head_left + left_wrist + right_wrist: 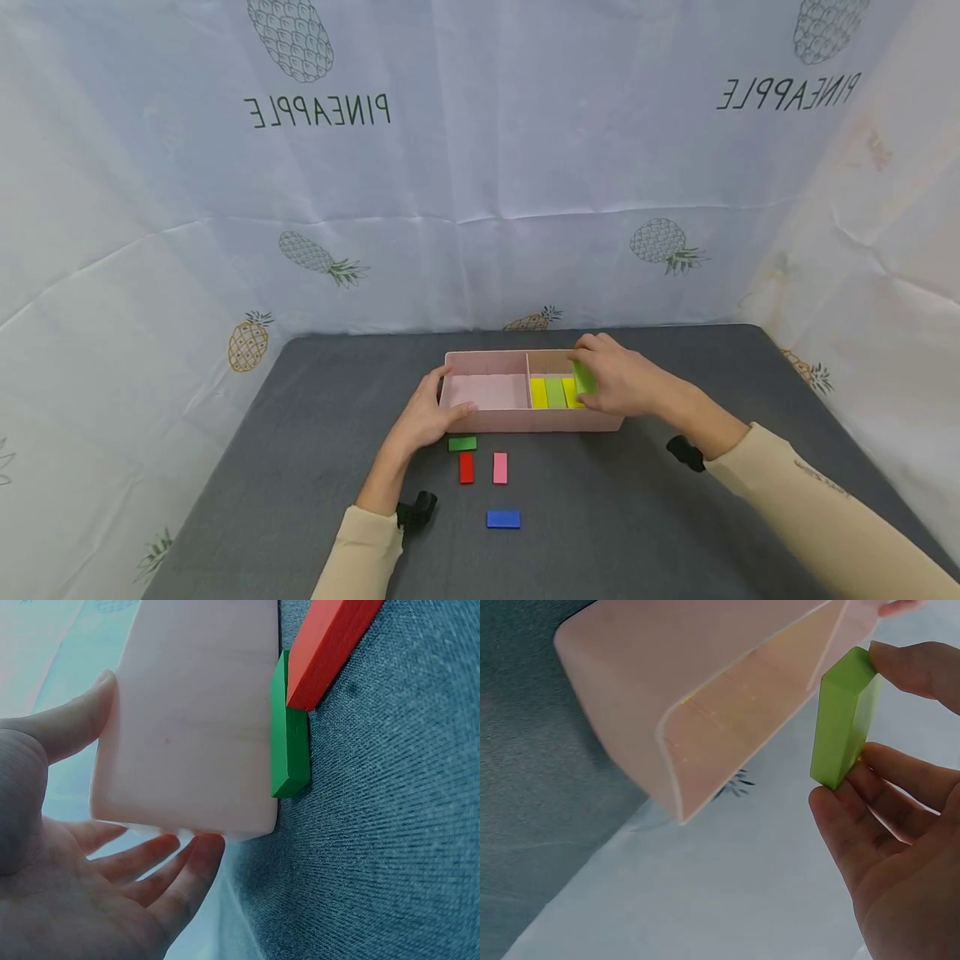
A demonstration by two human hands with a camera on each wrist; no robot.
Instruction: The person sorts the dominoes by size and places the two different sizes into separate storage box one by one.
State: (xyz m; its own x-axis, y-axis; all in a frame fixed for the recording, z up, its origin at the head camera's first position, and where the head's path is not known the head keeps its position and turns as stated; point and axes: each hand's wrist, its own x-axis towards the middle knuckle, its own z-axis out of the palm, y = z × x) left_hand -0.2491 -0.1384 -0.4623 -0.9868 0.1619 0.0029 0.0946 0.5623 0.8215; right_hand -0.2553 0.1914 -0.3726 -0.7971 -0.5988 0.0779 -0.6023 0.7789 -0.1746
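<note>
My right hand [624, 379] pinches a light green block [844, 720] between thumb and fingers, held over the right compartment of a pink two-compartment box [498, 422]. Inside that compartment, two yellow blocks [539, 393] and another light green block [555, 392] stand side by side. The left compartment shows its bare pink floor. At the box's left end my left hand [423, 417] grips the corner. Its thumb lies at the front rim and its fingers along the end wall, as the left wrist view shows.
Before the box lie a dark green block [462, 444], a red block [467, 468], a pink block [500, 468] and a blue block [503, 519] on the dark grey table [615, 525]. The green one sits right at the box's front wall. A pineapple-print curtain [480, 167] hangs behind.
</note>
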